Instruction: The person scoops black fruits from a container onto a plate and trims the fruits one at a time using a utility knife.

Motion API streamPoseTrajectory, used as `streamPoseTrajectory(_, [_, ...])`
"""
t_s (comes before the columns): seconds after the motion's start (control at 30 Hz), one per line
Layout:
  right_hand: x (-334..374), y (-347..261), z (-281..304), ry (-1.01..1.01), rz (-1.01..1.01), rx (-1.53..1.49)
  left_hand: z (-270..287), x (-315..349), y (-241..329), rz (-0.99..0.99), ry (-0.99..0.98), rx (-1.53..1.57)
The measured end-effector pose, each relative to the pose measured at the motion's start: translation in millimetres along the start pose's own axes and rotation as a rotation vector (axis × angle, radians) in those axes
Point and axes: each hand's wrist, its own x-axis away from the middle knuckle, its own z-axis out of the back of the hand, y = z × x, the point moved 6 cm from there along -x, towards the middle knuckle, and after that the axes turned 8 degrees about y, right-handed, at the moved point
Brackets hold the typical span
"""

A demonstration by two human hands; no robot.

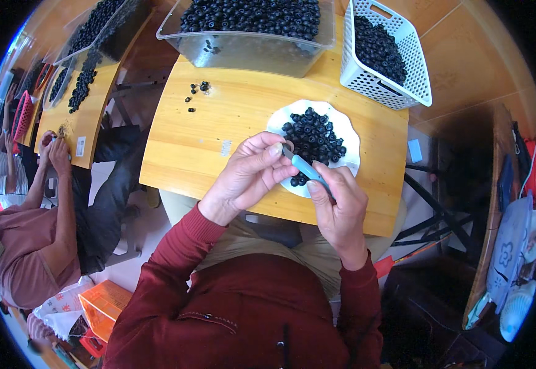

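Observation:
My right hand (340,212) is closed round the light blue handle of a small hand tool (309,171), which points up and to the left. The tool's short grey end meets the fingertips of my left hand (252,169). My left thumb and index finger pinch there, and what they hold is mostly hidden. Both hands are over the near left part of a white plate (351,132) with a wavy rim. On the plate lies a heap of small, round, black pieces (314,132); several have a ring-like hollow on top.
Behind the plate on the wooden table (188,147) stand a clear plastic bin (249,52) and a white perforated basket (357,71), both holding black pieces. Several loose pieces (200,87) lie to the left. Another person (40,246) works at a table at the left.

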Motion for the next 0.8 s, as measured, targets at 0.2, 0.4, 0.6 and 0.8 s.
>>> streamPoseTrajectory(0.2, [-1, -3, -5, -0.004, 0.029, 0.032, -1, 4, 5, -0.011, 0.025, 0.000])
streamPoseTrajectory(0.4, [1, -4, -5, -0.002, 0.051, 0.026, 1, 7, 5, -0.011, 0.054, 0.000])
streamPoseTrajectory(0.6, [1, -1, -1, 0.021, 0.038, 0.014, -2, 7, 2, 0.005, 0.065, 0.005])
streamPoseTrajectory(0.8, [-2, 20, 13, 0.119, -0.043, 0.133, -21, 9, -3, 0.018, -0.079, 0.022])
